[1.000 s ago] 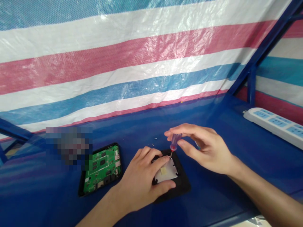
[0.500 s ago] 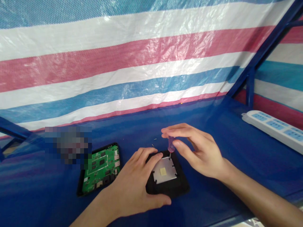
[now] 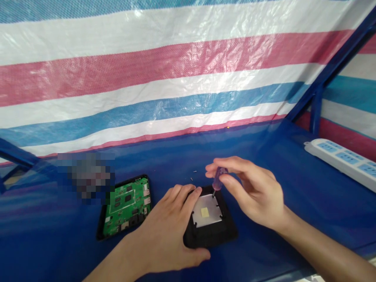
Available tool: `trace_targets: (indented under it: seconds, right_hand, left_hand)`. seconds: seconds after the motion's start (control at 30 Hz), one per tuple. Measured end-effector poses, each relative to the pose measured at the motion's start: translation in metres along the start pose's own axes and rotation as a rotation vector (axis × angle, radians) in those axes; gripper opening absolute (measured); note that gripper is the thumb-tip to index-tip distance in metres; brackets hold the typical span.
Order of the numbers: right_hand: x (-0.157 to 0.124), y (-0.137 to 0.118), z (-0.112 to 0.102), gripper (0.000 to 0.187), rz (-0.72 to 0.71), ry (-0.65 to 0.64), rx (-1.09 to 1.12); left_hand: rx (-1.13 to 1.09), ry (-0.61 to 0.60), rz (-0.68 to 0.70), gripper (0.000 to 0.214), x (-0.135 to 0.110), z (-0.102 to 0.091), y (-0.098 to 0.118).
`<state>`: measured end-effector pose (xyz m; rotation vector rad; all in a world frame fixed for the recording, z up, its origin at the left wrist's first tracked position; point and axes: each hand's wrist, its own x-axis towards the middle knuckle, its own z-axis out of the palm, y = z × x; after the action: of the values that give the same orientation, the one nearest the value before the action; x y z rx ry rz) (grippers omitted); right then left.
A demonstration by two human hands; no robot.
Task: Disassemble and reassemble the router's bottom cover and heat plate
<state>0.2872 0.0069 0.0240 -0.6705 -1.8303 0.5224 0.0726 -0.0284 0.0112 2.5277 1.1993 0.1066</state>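
Note:
My right hand (image 3: 255, 194) pinches the purple handle of a small screwdriver (image 3: 218, 180) between thumb and fingers. The tip meets the far right corner of a silver metal plate (image 3: 207, 222), which has a yellow square pad (image 3: 205, 212) on it. Under the plate lies a black plastic cover (image 3: 219, 236), flat on the table. My left hand (image 3: 169, 231) grips this cover, fingers along its far left side and thumb by its near edge. To the left is a black case half holding a green circuit board (image 3: 125, 207), partly behind my left wrist.
Two tiny screws (image 3: 193, 174) lie just beyond the cover on the blue table (image 3: 164, 164). A white power strip (image 3: 337, 156) runs along the right side. Striped plastic sheeting (image 3: 164, 78) hangs behind, beside a blue frame bar (image 3: 331, 70). A pixelated patch hides something at left.
The screwdriver now leans more, its handle tipped to the right along with my right hand. My left hand stays on the cover. The whole view has shifted slightly.

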Motion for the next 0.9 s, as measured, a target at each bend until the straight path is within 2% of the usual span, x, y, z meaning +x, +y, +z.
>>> trace_targets:
  seconds: [0.07, 0.17, 0.23, 0.3, 0.37, 0.43, 0.53, 0.63, 0.7, 0.77, 0.9]
  right_hand:
    - [-0.001, 0.0022, 0.0018, 0.036, -0.035, 0.064, -0.008]
    - [0.0001, 0.0028, 0.002, 0.024, -0.119, 0.098, -0.073]
    - [-0.0002, 0.0011, 0.0015, 0.021, -0.095, 0.061, -0.083]
    - [-0.0021, 0.0004, 0.002, 0.029, -0.035, 0.013, -0.053]
    - [-0.0045, 0.0023, 0.0036, 0.039, 0.01, 0.029, -0.007]
    - [-0.0055, 0.0059, 0.0048, 0.045, -0.013, 0.072, 0.007]
    - [-0.0041, 0.0081, 0.0038, 0.034, -0.108, 0.096, -0.052]
    - [-0.0028, 0.0038, 0.0018, 0.021, -0.073, 0.045, -0.071]
    - [-0.0036, 0.0013, 0.002, 0.023, 0.0, 0.015, -0.04]
    - [-0.0052, 0.0019, 0.0032, 0.027, 0.047, 0.042, 0.002]
    - [-0.0066, 0.0066, 0.0027, 0.031, -0.042, 0.108, -0.019]
  left_hand:
    - [-0.006, 0.006, 0.007, 0.101, 0.0005, -0.0002, -0.0003]
    - [-0.006, 0.013, 0.011, 0.101, 0.0006, 0.0001, -0.0009]
    - [0.001, 0.024, 0.015, 0.101, 0.0002, 0.0006, -0.0014]
    - [0.005, 0.03, 0.024, 0.103, -0.0003, 0.0011, -0.0017]
    - [0.007, 0.027, 0.033, 0.104, -0.0006, 0.0009, -0.0016]
    - [0.013, 0.02, 0.034, 0.104, -0.0007, 0.0005, -0.0014]
    - [0.019, 0.029, 0.029, 0.102, -0.0009, 0.0009, -0.0015]
    - [0.006, 0.049, 0.037, 0.101, -0.0012, 0.0034, -0.0028]
    - [-0.004, 0.066, 0.046, 0.101, -0.0014, 0.0053, -0.0041]
    - [-0.008, 0.076, 0.054, 0.101, -0.0015, 0.0063, -0.0051]
    - [-0.006, 0.084, 0.056, 0.1, -0.0018, 0.006, -0.006]
